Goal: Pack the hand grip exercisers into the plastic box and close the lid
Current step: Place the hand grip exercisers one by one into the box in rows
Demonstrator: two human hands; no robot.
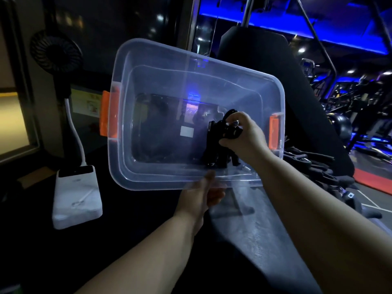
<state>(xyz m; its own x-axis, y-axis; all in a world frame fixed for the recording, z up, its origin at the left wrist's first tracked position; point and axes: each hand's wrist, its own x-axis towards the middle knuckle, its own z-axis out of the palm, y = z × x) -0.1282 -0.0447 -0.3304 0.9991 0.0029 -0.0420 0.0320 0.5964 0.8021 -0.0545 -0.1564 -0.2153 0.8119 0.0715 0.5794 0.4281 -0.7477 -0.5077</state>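
The clear plastic box [191, 115] is held tilted by its near rim in the left hand [201, 192], closed on that rim. A black hand grip exerciser [220, 143] is clasped in the right hand [244, 134] inside the box. A one-handed hold could let the box tip or slip. More exercisers [314, 166] lie piled on the dark bench [275, 81]; a dim, blue-lit gym is seen behind.
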